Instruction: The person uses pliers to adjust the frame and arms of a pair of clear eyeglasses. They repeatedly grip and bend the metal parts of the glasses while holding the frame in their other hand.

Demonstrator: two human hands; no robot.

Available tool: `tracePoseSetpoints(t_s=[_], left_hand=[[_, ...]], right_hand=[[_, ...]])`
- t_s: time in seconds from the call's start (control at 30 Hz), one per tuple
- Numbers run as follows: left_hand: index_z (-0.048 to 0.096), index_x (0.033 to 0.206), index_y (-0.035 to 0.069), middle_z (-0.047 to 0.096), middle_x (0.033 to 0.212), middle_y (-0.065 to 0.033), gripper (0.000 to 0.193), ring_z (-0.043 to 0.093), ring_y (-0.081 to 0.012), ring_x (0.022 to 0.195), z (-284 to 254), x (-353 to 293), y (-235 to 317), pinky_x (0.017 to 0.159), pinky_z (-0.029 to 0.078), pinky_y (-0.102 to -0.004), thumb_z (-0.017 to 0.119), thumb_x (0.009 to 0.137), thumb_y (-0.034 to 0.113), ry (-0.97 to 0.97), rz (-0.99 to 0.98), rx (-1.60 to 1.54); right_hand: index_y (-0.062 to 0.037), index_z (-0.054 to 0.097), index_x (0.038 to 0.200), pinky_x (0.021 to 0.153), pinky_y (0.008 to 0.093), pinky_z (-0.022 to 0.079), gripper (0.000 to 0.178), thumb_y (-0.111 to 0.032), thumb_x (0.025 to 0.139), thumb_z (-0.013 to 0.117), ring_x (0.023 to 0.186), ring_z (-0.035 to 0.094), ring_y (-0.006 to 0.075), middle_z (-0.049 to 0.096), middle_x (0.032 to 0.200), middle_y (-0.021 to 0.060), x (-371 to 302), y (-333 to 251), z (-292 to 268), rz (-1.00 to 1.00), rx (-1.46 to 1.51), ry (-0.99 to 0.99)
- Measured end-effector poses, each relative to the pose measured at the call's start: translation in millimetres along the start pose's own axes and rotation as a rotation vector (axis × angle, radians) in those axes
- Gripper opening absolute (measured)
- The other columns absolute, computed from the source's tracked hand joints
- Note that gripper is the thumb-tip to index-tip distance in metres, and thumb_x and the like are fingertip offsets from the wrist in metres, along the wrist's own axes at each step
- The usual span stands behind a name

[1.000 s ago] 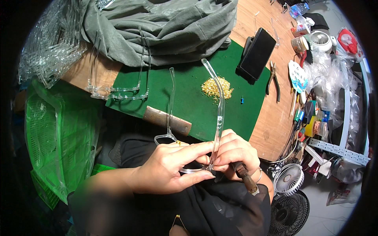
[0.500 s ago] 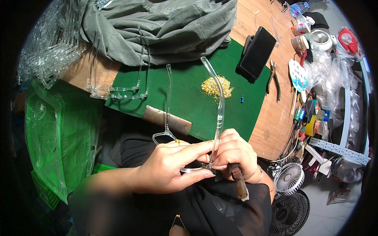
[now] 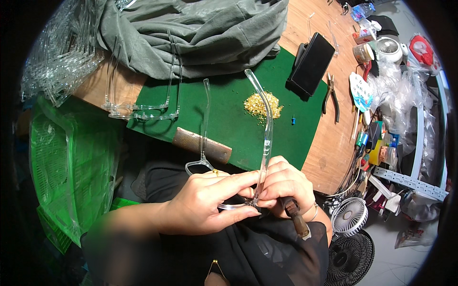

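My left hand point(image 3: 210, 198) is closed around the front of a clear plastic eyeglass frame point(image 3: 267, 143), low in front of my lap. Both temples stick up and away from me, over the mat's near edge. My right hand point(image 3: 288, 188) is closed at the hinge end of the near temple. It also grips a brown-handled tool point(image 3: 300, 225) whose working end is hidden by the fingers. Beyond the hands, a heap of small gold-coloured parts point(image 3: 263, 106) lies on the green mat point(image 3: 229, 95), with a blue pin-like piece point(image 3: 293, 120) beside it.
Clear eyeglass frames point(image 3: 143, 114) stand at the mat's left, near a stack of more frames point(image 3: 57, 62). Grey cloth point(image 3: 191, 38) lies at the back. A black phone point(image 3: 312, 64), pliers point(image 3: 330, 97) and a white fan point(image 3: 350, 215) are to the right; a green basket point(image 3: 71, 167) is left.
The tool's handle end has swung slightly to the right as my right hand turned. The eyeglass frame has shifted very slightly; my left hand has stayed in place.
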State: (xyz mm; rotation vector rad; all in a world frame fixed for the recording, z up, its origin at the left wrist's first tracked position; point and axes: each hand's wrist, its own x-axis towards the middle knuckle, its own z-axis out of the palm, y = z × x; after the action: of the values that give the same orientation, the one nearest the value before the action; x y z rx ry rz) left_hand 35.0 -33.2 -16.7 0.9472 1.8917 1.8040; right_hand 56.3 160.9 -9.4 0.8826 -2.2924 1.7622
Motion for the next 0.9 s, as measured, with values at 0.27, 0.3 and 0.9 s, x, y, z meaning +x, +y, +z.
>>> tracePoseSetpoints(t_s=[0.27,0.3,0.9], left_hand=[[0.048,0.115,-0.008,0.066,0.088,-0.0128,0.055,0.064,-0.0225,0.081,-0.7,0.1,-1.8,0.073,0.048,-0.0290,0.073,0.070,0.012,-0.027,-0.022,-0.093],[0.048,0.115,-0.008,0.066,0.088,-0.0126,0.055,0.064,-0.0227,0.081,-1.1,0.2,-1.7,0.073,0.048,-0.0290,0.073,0.070,0.012,-0.036,-0.025,-0.080],[0.049,0.115,-0.006,0.066,0.086,-0.0103,0.055,0.064,-0.0230,0.079,-3.7,4.3,0.8,0.071,0.048,-0.0281,0.073,0.070,0.013,-0.055,-0.026,-0.036]], right_hand=[[-0.0021,0.058,0.079,0.061,0.0322,0.044,0.016,-0.010,0.069,0.069,0.065,0.056,0.0218,0.059,0.075,0.0073,2.1,-1.4,-1.0,0.013,0.043,-0.007],[-0.0021,0.058,0.079,0.060,0.0321,0.043,0.016,-0.009,0.069,0.069,0.065,0.056,0.0216,0.059,0.075,0.0071,2.2,-0.4,-1.6,0.004,0.036,-0.016],[-0.0009,0.059,0.078,0.062,0.0330,0.045,0.015,-0.009,0.071,0.068,0.063,0.057,0.0218,0.060,0.072,0.0082,0.5,2.7,-1.8,-0.015,0.050,0.013]])
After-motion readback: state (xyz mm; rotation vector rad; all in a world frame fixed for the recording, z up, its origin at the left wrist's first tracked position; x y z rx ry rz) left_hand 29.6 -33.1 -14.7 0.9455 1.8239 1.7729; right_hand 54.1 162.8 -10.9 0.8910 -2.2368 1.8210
